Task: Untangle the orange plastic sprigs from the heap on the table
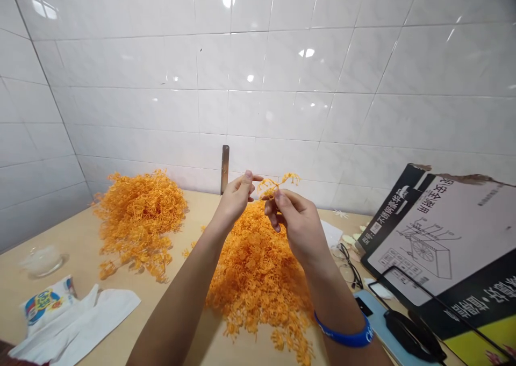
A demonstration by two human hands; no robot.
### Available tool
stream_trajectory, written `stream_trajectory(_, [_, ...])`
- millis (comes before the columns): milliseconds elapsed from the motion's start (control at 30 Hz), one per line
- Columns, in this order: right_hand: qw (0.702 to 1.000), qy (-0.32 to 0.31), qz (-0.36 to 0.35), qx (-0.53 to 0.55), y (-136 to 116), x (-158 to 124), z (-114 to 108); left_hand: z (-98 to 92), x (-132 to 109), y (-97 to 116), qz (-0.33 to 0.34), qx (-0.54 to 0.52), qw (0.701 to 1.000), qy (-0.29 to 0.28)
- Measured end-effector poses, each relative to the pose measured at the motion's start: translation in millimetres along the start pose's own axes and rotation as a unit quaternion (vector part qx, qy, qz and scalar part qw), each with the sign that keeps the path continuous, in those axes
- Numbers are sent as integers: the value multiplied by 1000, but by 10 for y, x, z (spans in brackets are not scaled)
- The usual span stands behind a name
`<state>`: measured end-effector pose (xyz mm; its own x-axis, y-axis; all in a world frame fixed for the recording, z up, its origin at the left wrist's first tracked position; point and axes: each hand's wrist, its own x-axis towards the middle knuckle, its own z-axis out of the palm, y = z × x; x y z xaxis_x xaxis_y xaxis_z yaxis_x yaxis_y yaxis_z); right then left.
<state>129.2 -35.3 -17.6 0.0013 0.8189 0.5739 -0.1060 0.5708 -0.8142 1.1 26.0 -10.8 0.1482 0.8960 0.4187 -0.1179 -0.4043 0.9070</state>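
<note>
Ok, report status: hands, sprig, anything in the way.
Right hand pinching sprig. Left hand close by, contact unclear. Orange pile below; nothing visibly in the way.

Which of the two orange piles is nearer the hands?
The middle pile: in this view it spreads just below the left hand and right hand. The left pile sits apart, off to the side of both.

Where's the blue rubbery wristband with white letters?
In the head view, the blue wristband is low, right of centre, around the right wrist, just right of the middle frilly orange pile.
</note>
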Motion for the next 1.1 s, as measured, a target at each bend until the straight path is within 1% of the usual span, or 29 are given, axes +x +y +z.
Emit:
stream_trajectory(67, [999,30,18,12,20,8,2,9,7,-29,-2,4,999,-36])
stream_trajectory(167, [997,69,32,13,51,30,-1,14,-31,-19,34,-38,992,-119])
stream_trajectory(233, [997,73,33,9,68,43,-1,30,-77,18,57,-56,981,-175])
stream_trajectory(267, [997,66,30,3,73,47,0,44,-100,42,61,-54,978,-193])
stream_trajectory(300, [998,56,24,-5,75,48,2,61,-121,66,62,-48,977,-199])
stream_trajectory(333, [999,43,18,-16,73,46,6,81,-139,89,64,-44,979,-190])
stream_trajectory(400, [999,17,1,-51,62,35,17,116,-159,125,75,-62,986,-135])
stream_trajectory(467, [996,-13,-19,-92,40,15,32,125,-160,147,75,-110,988,-76])
stream_trajectory(533, [991,-49,-44,-114,9,-12,49,80,-136,162,57,-155,986,-33])
stream_trajectory(567, [989,-74,-56,-114,-9,-28,56,33,-116,170,51,-174,983,-6])
stream_trajectory(633, [985,-123,-74,-100,-42,-62,63,-103,-63,189,60,-211,973,72])
stream_trajectory(700, [983,-145,-82,-77,-60,-90,59,-258,-11,215,75,-218,963,140])
stream_trajectory(733, [984,-142,-81,-64,-58,-99,55,-324,6,228,77,-201,965,151])
stream_trajectory(767, [987,-131,-77,-51,-48,-104,48,-373,16,240,76,-173,970,150])
stream_trajectory(833, [993,-100,-60,-25,-5,-96,34,-407,12,253,74,-100,984,127])
stream_trajectory(900, [997,-66,-39,-15,54,-72,22,-367,-11,247,69,-45,993,89])
stream_trajectory(933, [998,-50,-29,-16,82,-56,17,-331,-23,237,62,-34,996,61])
stream_trajectory(1000, [999,-23,-11,-30,121,-26,13,-254,-44,212,43,-44,998,-10])
stream_trajectory(1100, [997,-15,6,-75,116,2,22,-165,-76,192,20,-92,989,-114])
